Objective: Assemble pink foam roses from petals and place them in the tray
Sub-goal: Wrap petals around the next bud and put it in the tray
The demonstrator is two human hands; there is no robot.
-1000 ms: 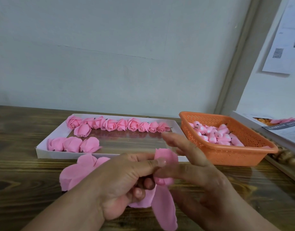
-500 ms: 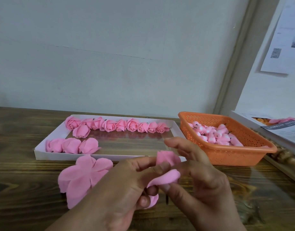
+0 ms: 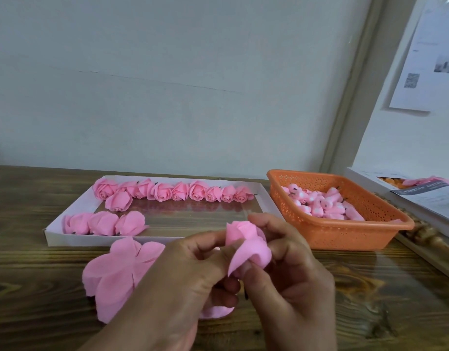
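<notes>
- Head view: left hand (image 3: 193,272) and right hand (image 3: 289,269) both pinch the half-wrapped pink foam rose (image 3: 246,247) above the wooden table (image 3: 41,312), likely so a petal stays curled.
- Flat pink foam petal sheet (image 3: 117,274) lies within reach.
- White shallow tray (image 3: 74,211) holds finished roses.

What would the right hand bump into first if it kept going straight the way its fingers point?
Probably the left hand: the right hand points leftward across the half-made rose both hands hold. Depth is unclear.
</notes>
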